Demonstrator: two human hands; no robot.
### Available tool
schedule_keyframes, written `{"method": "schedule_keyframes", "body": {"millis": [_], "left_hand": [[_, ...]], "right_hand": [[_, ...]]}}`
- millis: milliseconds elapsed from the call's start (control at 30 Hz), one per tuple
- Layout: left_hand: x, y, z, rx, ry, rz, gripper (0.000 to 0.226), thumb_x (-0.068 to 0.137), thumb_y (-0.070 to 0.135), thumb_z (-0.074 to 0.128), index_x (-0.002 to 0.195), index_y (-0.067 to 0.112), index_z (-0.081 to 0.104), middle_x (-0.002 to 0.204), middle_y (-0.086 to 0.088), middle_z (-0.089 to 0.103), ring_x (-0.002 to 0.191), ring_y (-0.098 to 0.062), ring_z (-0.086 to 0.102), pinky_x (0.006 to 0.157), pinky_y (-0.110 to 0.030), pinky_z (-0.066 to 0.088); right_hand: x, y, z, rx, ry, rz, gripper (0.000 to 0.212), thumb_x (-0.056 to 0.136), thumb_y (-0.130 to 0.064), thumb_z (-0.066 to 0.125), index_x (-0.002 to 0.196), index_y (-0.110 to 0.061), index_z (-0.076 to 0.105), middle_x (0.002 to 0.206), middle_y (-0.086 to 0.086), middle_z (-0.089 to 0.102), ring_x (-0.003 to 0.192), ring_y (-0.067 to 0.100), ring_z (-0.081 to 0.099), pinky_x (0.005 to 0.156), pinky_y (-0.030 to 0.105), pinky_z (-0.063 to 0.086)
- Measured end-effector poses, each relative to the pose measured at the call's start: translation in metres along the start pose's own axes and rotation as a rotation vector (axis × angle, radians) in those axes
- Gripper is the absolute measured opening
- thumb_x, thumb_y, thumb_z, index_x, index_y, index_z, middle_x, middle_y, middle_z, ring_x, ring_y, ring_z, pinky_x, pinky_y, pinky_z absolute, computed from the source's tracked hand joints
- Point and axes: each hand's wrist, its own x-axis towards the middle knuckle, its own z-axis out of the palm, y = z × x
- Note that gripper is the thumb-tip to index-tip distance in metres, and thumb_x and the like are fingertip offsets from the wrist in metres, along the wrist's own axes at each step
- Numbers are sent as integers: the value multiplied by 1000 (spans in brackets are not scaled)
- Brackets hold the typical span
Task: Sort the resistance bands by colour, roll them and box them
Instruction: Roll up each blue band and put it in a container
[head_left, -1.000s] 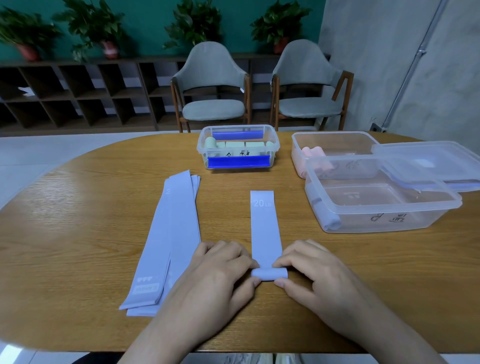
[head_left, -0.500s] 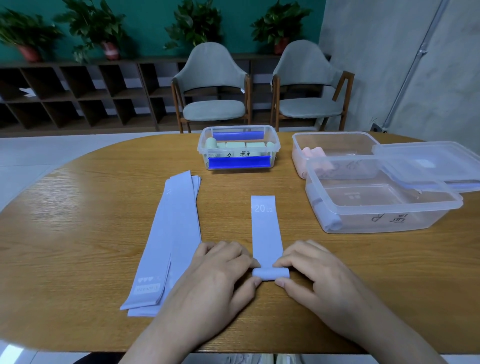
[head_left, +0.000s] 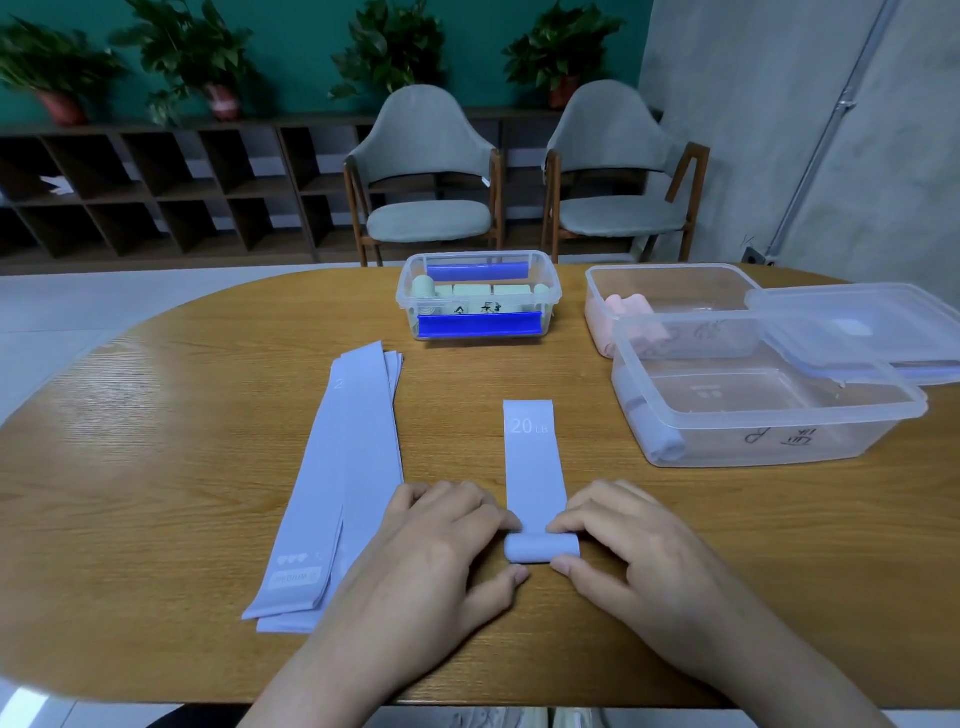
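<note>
Both hands, left hand and right hand, pinch the lilac band's roll beside the flat stack; uneven pressure could skew it.

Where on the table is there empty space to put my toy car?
Bare wood lies left of the stack of flat bands, and between that stack and the green-roll box. The right side is crowded with the clear boxes and a lid.
</note>
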Motion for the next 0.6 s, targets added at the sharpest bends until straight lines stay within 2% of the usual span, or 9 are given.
{"method": "schedule_keyframes", "body": {"millis": [67, 267, 367, 467, 600], "left_hand": [[0, 0, 0, 3, 1, 1, 21, 92, 51, 57, 109, 40, 60, 104, 24, 53, 103, 2, 50, 98, -32, 37], [1, 0, 1, 3, -7, 6, 19, 98, 49, 50, 108, 39, 63, 102, 24, 51, 102, 2, 50, 99, -31, 36], [1, 1, 1, 8, -3, 2, 21, 99, 52, 49, 110, 40, 63, 103, 25, 50, 102, 3, 49, 100, -31, 36], [1, 1, 1, -1, -1, -4, 23, 93, 55, 56, 111, 41, 60, 105, 25, 53, 104, 3, 50, 100, -33, 37], [1, 0, 1, 7, -11, -4, 18, 96, 51, 55, 109, 40, 60, 103, 24, 52, 104, 2, 50, 99, -34, 38]], "right_hand": [[0, 0, 1, 4, 6, -2, 30, 94, -53, 46, 106, -34, 66, 104, -26, 51, 107, -2, 47, 92, 13, 35], [-1, 2, 1, 12, 16, -2, 28, 90, -52, 54, 110, -35, 64, 107, -28, 51, 108, -2, 49, 92, 20, 41], [0, 0, 0, 8, 7, -3, 25, 91, -51, 51, 105, -36, 63, 105, -27, 51, 107, -2, 48, 92, 18, 39], [0, -1, 0, 2, 8, -6, 26, 94, -50, 47, 105, -34, 65, 104, -26, 50, 106, -1, 48, 92, 16, 37], [-1, 0, 0, 7, 5, 5, 30, 93, -52, 46, 107, -35, 66, 105, -26, 50, 108, -2, 48, 92, 17, 38]]}}
